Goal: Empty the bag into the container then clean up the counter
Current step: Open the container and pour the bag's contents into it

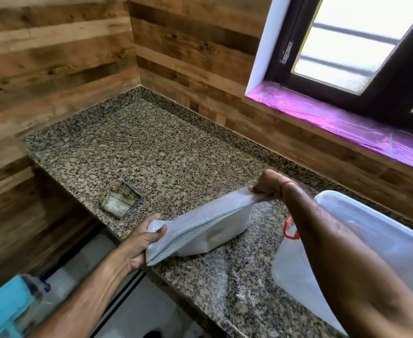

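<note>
Basically left hand (144, 245) and right hand (267, 184) each grip a bag (200, 230) end (stretched taut); best pull evenly, then tip toward the container (371, 240).

1. The desk (151, 152) is speckled granite, polished smooth.
2. The bag (200, 228) is white, matt plastic, creased.
3. At three o'clock, the container (383, 235) is cloudy translucent plastic.
4. Walls (54, 57) are grained wood planks.
</note>
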A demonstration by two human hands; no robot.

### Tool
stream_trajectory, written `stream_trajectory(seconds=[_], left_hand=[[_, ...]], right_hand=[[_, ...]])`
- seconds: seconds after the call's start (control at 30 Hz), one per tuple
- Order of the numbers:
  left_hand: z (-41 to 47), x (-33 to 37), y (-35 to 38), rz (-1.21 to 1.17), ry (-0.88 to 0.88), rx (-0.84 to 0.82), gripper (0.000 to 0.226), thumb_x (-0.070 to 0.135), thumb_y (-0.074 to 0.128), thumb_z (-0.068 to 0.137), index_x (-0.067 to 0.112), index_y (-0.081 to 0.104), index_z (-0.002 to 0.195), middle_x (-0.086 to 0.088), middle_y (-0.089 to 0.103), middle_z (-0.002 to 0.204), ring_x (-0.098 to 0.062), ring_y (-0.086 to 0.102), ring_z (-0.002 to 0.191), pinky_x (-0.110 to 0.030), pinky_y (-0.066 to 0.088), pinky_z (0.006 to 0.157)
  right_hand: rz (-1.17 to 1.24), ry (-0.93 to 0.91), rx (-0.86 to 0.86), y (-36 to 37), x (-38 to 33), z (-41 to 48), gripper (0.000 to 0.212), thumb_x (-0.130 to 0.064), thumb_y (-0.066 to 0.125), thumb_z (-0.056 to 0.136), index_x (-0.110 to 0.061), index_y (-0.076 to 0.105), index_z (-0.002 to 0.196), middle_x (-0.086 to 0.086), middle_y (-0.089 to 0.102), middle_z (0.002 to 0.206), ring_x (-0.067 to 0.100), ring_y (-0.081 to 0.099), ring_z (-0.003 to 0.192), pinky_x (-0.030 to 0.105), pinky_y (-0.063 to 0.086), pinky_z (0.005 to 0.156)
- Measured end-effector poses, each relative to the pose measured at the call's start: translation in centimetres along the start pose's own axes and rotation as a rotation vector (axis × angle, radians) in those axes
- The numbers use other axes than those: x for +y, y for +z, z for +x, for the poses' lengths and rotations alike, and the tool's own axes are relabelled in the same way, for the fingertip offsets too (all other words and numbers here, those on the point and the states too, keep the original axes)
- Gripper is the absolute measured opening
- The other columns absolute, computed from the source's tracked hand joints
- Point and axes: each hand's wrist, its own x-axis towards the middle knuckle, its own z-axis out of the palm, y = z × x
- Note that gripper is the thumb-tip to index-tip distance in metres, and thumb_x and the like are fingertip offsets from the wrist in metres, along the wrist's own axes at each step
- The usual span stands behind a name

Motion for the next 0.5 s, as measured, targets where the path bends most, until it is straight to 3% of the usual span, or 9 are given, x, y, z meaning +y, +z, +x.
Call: stream_trajectory(seconds=[0.07, 0.1, 0.2, 0.3, 0.4, 0.5], left_hand=[[0.1, -0.1, -0.3, 0.012, 0.108, 0.038, 0.080, 0.016, 0.076, 0.076, 0.022, 0.045, 0.150, -0.013, 0.051, 0.148, -0.032, 0.063, 0.113, -0.039, 0.060, 0.084], [0.0, -0.1, -0.4, 0.010, 0.143, 0.045, 0.074, 0.015, 0.075, 0.081, 0.024, 0.046, 0.149, -0.010, 0.052, 0.147, -0.031, 0.063, 0.115, -0.037, 0.060, 0.084], [-0.2, -0.4, -0.3, -0.014, 0.212, 0.114, 0.056, 0.005, 0.065, 0.095, 0.025, 0.049, 0.145, -0.002, 0.057, 0.134, -0.018, 0.066, 0.100, -0.024, 0.061, 0.064], [0.5, -0.6, -1.0, 0.019, 0.127, 0.190, 0.054, 0.016, 0.072, 0.090, 0.005, 0.054, 0.140, -0.021, 0.063, 0.135, -0.025, 0.068, 0.093, -0.027, 0.062, 0.064], [0.2, 0.2, -1.8, 0.026, -0.080, 0.177, 0.054, 0.035, 0.069, 0.092, -0.009, 0.063, 0.123, -0.030, 0.071, 0.116, -0.029, 0.074, 0.073, -0.033, 0.063, 0.057], [-0.1, 1.3, -2.3, 0.059, -0.205, 0.051, 0.065, 0.064, 0.046, 0.095, 0.006, 0.067, 0.114, -0.027, 0.075, 0.103, -0.030, 0.076, 0.071, -0.037, 0.062, 0.053]], right_hand=[[0.240, 0.034, -0.002, 0.6, 0.6, 0.8, 0.041, -0.042, 0.072, 0.091, -0.001, 0.073, 0.099, 0.010, 0.070, 0.089, 0.022, 0.063, 0.080, 0.035, 0.050, 0.071], [0.370, 0.060, -0.022, 1.1, 1.0, 1.0, 0.037, -0.039, 0.074, 0.091, -0.002, 0.072, 0.097, 0.010, 0.071, 0.087, 0.022, 0.064, 0.078, 0.037, 0.054, 0.073], [0.606, 0.127, -0.050, 2.3, 1.4, 0.8, 0.024, -0.027, 0.075, 0.092, -0.008, 0.066, 0.080, 0.005, 0.065, 0.071, 0.018, 0.061, 0.063, 0.036, 0.056, 0.071], [0.474, 0.095, -0.065, 2.3, 1.0, 1.1, 0.026, -0.027, 0.076, 0.091, -0.010, 0.065, 0.074, 0.007, 0.068, 0.075, 0.020, 0.063, 0.066, 0.037, 0.058, 0.074], [0.349, 0.130, -0.090, 0.5, 0.3, 0.4, 0.038, -0.045, 0.076, 0.088, -0.009, 0.067, 0.079, 0.007, 0.068, 0.072, 0.020, 0.065, 0.058, 0.030, 0.058, 0.055], [0.536, 0.247, -0.293, -0.1, 0.1, -0.2, 0.069, -0.071, 0.066, 0.082, -0.005, 0.065, 0.104, 0.015, 0.075, 0.074, 0.026, 0.072, 0.052, 0.029, 0.057, 0.046]])
